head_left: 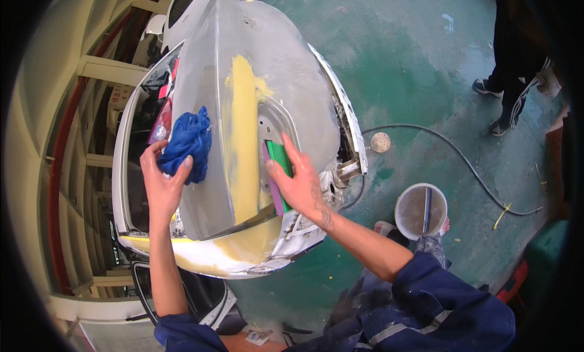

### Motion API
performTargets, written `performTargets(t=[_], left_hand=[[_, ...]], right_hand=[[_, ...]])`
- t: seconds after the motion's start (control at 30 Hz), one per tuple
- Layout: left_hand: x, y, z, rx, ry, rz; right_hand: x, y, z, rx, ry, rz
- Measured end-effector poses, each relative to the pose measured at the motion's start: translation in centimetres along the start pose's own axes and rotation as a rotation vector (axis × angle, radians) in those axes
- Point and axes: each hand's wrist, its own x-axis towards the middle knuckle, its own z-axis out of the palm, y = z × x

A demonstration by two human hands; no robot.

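My left hand pinches a crumpled, wet-looking blue cloth over the car's grey rear side panel. In my right hand is a long green-and-purple sanding block, gripped along its length with the fingers stretched past it. The block is over a recessed opening in the panel, at the right edge of a long strip of yellow filler. Grey sanded primer surrounds the filler on the car body. More yellow patches show on the near lower edge.
A bucket of cloudy water stands by my feet, a bar across it. A dark hose curves over the green floor near a round perforated disc. Another person's legs are at the far right. A second vehicle is at lower left.
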Motion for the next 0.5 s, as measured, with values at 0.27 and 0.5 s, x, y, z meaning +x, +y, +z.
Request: performTargets(t=[0.27,0.5], left_hand=[[0.1,-1.4,6.5,0.207,0.027,0.423],[-2.3,-2.7,6.2,0.235,0.129,0.451]], right_hand=[[-6.9,1.4,-1.6,0.020,0.059,0.039],[-7.1,-0.2,4.7,-0.087,0.174,-0.326]])
